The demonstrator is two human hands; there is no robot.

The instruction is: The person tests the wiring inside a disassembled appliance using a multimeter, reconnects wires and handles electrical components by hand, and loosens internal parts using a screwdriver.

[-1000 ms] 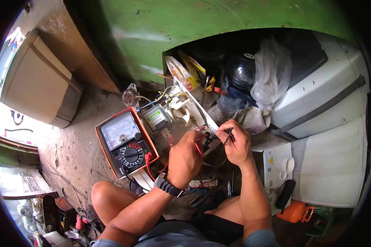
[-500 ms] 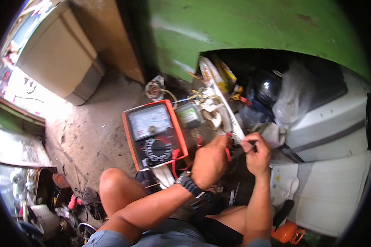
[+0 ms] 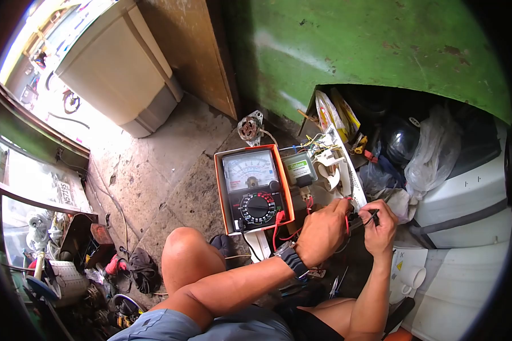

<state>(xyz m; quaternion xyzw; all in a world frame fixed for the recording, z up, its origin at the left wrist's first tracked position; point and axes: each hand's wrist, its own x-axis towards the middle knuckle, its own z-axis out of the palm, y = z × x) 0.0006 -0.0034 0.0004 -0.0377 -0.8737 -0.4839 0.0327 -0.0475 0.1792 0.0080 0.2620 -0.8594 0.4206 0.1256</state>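
An analog multimeter (image 3: 253,187) in an orange case lies left of my hands, its red and black leads plugged in. My left hand (image 3: 323,232), with a dark wristband, is closed around the red test probe (image 3: 347,223). Beside it, my right hand (image 3: 379,227) pinches the black test probe (image 3: 373,216). Both hands are at the lower end of a white panel (image 3: 352,176) with wires and white plastic parts. A grey box with a green label (image 3: 299,169) sits between multimeter and panel. The probe tips are too small to make out.
A small round motor (image 3: 249,129) lies beyond the multimeter. A beige appliance (image 3: 116,68) stands at the upper left. Plastic bags (image 3: 435,153) and a dark helmet (image 3: 400,139) fill the opening under the green wall (image 3: 381,51). Pliers (image 3: 334,286) lie on the floor near my leg.
The camera view has turned left, so the multimeter, panel and hands appear farther right in the frame. Both hands keep their closed grips near the same end of the panel.
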